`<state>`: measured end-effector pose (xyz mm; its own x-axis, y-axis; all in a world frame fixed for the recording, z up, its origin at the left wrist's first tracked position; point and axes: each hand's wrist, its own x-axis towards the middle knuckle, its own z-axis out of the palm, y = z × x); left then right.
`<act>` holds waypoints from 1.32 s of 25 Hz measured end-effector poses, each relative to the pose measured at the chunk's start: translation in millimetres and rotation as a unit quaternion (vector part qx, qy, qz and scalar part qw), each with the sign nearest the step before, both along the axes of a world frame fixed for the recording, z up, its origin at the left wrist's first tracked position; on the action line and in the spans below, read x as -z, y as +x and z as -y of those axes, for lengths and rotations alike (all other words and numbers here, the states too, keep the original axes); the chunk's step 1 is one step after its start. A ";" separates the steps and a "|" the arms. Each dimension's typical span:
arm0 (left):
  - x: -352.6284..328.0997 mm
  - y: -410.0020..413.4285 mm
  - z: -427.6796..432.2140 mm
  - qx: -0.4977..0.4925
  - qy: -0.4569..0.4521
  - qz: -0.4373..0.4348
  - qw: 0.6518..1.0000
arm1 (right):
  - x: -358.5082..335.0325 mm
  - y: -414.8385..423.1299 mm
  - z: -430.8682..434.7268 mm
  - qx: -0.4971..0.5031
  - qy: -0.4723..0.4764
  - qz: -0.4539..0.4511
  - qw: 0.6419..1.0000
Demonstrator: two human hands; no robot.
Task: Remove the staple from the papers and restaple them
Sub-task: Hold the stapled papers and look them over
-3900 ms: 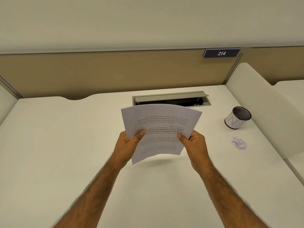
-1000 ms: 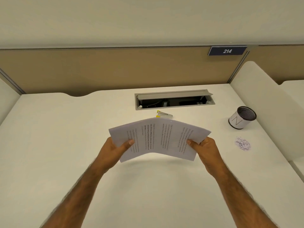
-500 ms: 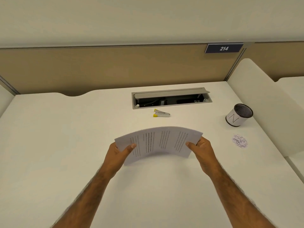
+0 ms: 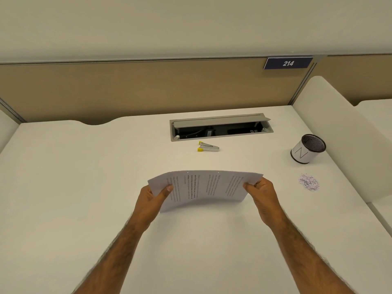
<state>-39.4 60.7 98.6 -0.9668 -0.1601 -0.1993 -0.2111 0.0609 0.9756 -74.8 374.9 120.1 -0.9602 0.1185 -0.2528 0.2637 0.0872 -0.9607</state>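
Observation:
The printed papers (image 4: 206,187) are turned sideways, bowed upward, with their lower long edge down on the white desk (image 4: 84,187). My left hand (image 4: 152,200) pinches their left end, thumb on the front. At the right end my right hand (image 4: 262,197) pinches them the same way. Two tiny marks sit near the top edge; I cannot make out a staple. A small silver stapler with yellow ends (image 4: 207,147) lies on the desk beyond the papers, untouched.
An open grey cable tray (image 4: 220,128) is sunk into the desk behind the stapler. A white mesh-lined cup (image 4: 307,151) stands at the right, with a small pile of scraps (image 4: 308,182) in front of it. A white divider (image 4: 339,134) bounds the right side.
The papers were turned from upright to sideways and lowered toward the desk, uncovering the stapler behind them. Both hands kept their hold and moved down and apart.

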 end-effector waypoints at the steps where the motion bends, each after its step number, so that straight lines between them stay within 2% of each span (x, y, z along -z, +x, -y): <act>1: -1.4 -0.7 -1.1 -0.005 0.001 0.000 1.000 | -0.7 0.1 0.9 0.002 0.000 -0.002 1.000; 14: -18.7 -3.6 -5.8 -0.014 -0.006 -0.014 1.000 | -6.2 -2.9 5.9 0.013 -0.014 -0.010 1.000; 17: -30.3 -6.7 -5.6 -0.030 0.008 -0.026 0.999 | -6.5 -5.4 3.1 0.058 -0.016 -0.021 0.998; 19: -40.0 -6.8 -7.4 -0.039 0.032 -0.038 0.998 | -2.4 -6.0 3.3 0.125 -0.034 -0.018 0.991; 21: -49.3 -6.3 -11.6 -0.041 0.068 -0.056 0.995 | 2.7 -4.4 10.7 0.187 -0.083 0.011 0.979; 23: -56.6 -5.7 -18.1 -0.044 0.114 -0.069 0.990 | 8.6 -1.0 25.7 0.192 -0.188 0.055 0.962; 25: -63.3 -4.4 -26.6 -0.052 0.163 -0.071 0.983 | 9.4 4.9 44.0 0.135 -0.315 0.094 0.935; 28: -66.8 0.1 -39.9 -0.055 0.217 -0.069 0.972 | -2.9 13.5 69.4 0.052 -0.429 0.093 0.897; 30: -67.8 4.1 -46.1 -0.052 0.249 -0.068 0.965 | -10.0 11.8 78.3 0.054 -0.467 0.073 0.880; 33: -63.9 7.7 -46.5 -0.047 0.277 -0.072 0.957 | -19.2 4.3 78.2 0.079 -0.454 0.053 0.886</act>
